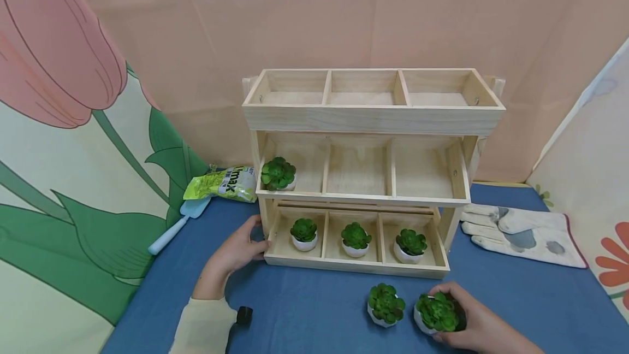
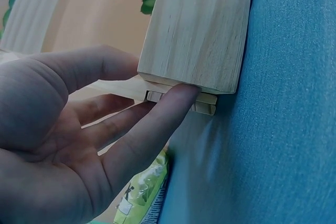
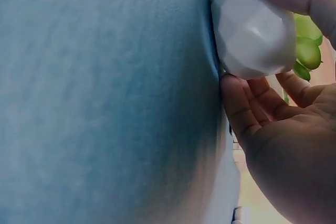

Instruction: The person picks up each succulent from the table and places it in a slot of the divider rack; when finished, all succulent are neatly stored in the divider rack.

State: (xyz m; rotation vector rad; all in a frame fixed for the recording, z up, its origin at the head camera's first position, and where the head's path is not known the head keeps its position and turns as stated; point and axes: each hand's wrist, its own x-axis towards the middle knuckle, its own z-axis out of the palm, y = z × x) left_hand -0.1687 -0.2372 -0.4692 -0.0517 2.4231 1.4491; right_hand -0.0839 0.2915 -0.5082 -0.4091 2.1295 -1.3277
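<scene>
The right hand (image 1: 464, 316) grips the white pot of an artificial succulent (image 1: 436, 311) at the front of the blue-covered table (image 1: 304, 310), just beside another potted succulent (image 1: 386, 305). The left hand (image 1: 238, 250), fingers loosely extended, touches the left end of the wooden shelf's (image 1: 373, 119) bottom tier. Three potted succulents (image 1: 356, 239) occupy that tier's compartments, one in each; a fourth (image 1: 278, 173) sits in the middle tier's left compartment.

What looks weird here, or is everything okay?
Just one little thing: the plant on the middle shelf sits close to the left end of its box, while the three plants below stand nearer the middle of theirs. I see nothing spilled or broken.
</scene>
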